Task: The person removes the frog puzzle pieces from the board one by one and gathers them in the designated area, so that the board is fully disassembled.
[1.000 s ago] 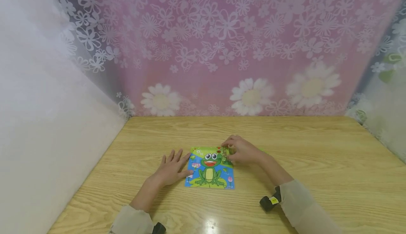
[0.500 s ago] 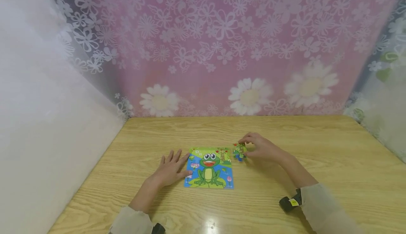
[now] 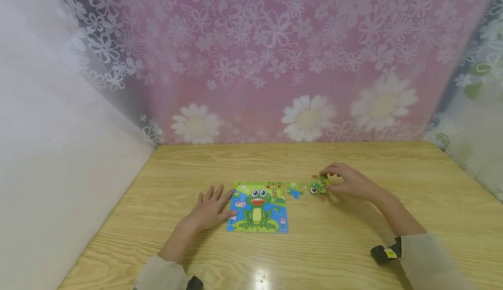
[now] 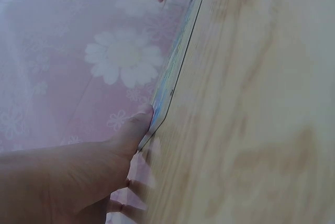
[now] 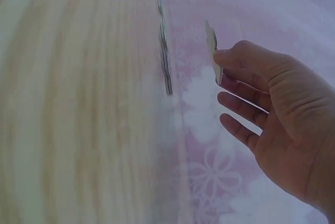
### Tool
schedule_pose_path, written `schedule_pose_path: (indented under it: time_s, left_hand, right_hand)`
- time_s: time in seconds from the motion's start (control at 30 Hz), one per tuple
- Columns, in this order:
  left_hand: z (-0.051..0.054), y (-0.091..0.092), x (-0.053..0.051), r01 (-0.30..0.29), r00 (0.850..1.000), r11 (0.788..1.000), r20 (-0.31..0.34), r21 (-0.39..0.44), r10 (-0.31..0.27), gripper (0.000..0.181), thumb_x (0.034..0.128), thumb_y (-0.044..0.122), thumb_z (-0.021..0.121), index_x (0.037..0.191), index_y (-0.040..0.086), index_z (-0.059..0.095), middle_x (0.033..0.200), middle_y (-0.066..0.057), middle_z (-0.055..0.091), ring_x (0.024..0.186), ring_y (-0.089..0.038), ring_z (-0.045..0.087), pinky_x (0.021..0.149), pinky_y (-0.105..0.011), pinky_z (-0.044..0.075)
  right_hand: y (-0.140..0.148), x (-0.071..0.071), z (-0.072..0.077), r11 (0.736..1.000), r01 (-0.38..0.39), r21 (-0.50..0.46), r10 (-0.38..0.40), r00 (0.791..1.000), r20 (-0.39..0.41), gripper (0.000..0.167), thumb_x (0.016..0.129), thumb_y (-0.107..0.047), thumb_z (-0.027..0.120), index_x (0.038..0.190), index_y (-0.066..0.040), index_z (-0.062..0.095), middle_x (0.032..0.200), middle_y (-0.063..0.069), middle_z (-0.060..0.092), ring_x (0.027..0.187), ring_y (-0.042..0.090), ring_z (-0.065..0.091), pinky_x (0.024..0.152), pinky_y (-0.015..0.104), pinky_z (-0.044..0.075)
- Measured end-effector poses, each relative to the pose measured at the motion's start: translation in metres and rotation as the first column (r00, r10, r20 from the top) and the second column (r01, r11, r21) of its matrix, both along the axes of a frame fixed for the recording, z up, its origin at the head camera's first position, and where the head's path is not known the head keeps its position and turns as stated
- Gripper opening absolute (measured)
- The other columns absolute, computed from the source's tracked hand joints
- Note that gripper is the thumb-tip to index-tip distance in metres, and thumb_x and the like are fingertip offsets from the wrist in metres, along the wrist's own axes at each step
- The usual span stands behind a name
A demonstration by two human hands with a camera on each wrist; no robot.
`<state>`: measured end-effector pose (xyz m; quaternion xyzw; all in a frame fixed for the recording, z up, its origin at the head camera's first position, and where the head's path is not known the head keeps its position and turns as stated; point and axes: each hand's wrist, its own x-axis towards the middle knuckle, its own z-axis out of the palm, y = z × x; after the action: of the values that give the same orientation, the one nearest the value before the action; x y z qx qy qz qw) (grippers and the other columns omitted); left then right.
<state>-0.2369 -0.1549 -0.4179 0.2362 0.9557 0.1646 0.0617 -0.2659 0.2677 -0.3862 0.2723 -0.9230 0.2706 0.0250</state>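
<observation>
While right fingers (image 5: 242,107) pinch a puzzle piece (image 3: 320,186), green, frog-eyed, left fingers (image 3: 218,191) spread.

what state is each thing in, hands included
frog picture: flat on the table
left hand: fingers spread, thumb on the frog picture
blue-green piece: lying on the table
held piece: raised off the table
right hand: pinching the held piece

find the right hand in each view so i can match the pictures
Head: the right hand is right of centre, pinching a puzzle piece.
Left wrist: at the top edge near the middle, partly cut off.
Right wrist: large at the right, pinching the piece.
Shared landmark: the wooden table, lower in the head view, right in left wrist, left in right wrist.
</observation>
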Motion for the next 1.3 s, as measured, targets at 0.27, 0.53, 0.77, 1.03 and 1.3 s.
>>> schedule_pose_path:
  time_s: [0.27, 0.53, 0.77, 1.03, 1.3]
  left_hand:
    - [-0.006, -0.002, -0.003, -0.005, 1.000, 1.000, 0.015, -0.016, 0.005, 0.073, 0.0902, 0.054, 0.046, 0.148, 0.018, 0.021, 0.151, -0.016, 0.008, 0.135, -0.040, 0.000, 0.102, -0.061, 0.000]
    - [-0.002, -0.003, -0.001, -0.004, 1.000, 1.000, 0.011, -0.010, 0.004, 0.072, 0.0907, 0.051, 0.048, 0.148, 0.016, 0.022, 0.150, -0.018, 0.010, 0.134, -0.042, 0.001, 0.101, -0.062, 0.001]
    - [-0.001, -0.001, 0.000, 0.000, 1.000, 1.000, 0.009, -0.003, 0.000, 0.071, 0.0907, 0.052, 0.048, 0.147, 0.015, 0.023, 0.150, -0.018, 0.011, 0.134, -0.042, 0.002, 0.101, -0.062, 0.001]
    - [-0.004, -0.001, 0.000, -0.002, 1.000, 1.000, 0.002, -0.010, 0.002, 0.072, 0.0907, 0.052, 0.048, 0.147, 0.016, 0.023, 0.150, -0.018, 0.010, 0.134, -0.042, 0.002, 0.101, -0.062, 0.002]
    - [-0.005, -0.001, -0.003, -0.001, 1.000, 1.000, 0.002, -0.008, 0.001, 0.072, 0.0903, 0.054, 0.046, 0.148, 0.017, 0.022, 0.150, -0.017, 0.010, 0.134, -0.041, 0.001, 0.101, -0.062, 0.000]
  right_hand:
    - [0.030, 0.002, -0.005, 0.999, 0.016, -0.041, -0.015, 1.000, 0.012, 0.040, 0.082, -0.010, 0.069, 0.119, 0.000, 0.058, 0.114, 0.013, 0.053, 0.100, 0.032, 0.048, 0.080, 0.051, 0.042]
    - [0.045, -0.001, -0.015, 0.999, 0.013, -0.048, -0.012, 1.000, 0.028, 0.038, 0.080, -0.006, 0.069, 0.116, 0.001, 0.059, 0.112, 0.015, 0.054, 0.098, 0.034, 0.051, 0.080, 0.051, 0.044]
    - [0.053, 0.000, -0.023, 0.999, 0.018, -0.048, -0.015, 0.998, 0.058, 0.038, 0.079, -0.005, 0.071, 0.114, 0.001, 0.059, 0.109, 0.013, 0.055, 0.095, 0.031, 0.051, 0.078, 0.048, 0.044]
    - [0.057, -0.002, -0.031, 0.998, 0.016, -0.060, -0.011, 0.997, 0.074, 0.037, 0.080, -0.006, 0.070, 0.115, 0.000, 0.059, 0.105, 0.008, 0.054, 0.093, 0.027, 0.050, 0.077, 0.045, 0.044]
    - [0.059, -0.004, -0.034, 0.998, -0.016, -0.066, 0.020, 0.998, 0.066, 0.038, 0.080, -0.007, 0.071, 0.116, 0.000, 0.059, 0.106, 0.010, 0.055, 0.095, 0.028, 0.050, 0.080, 0.049, 0.042]
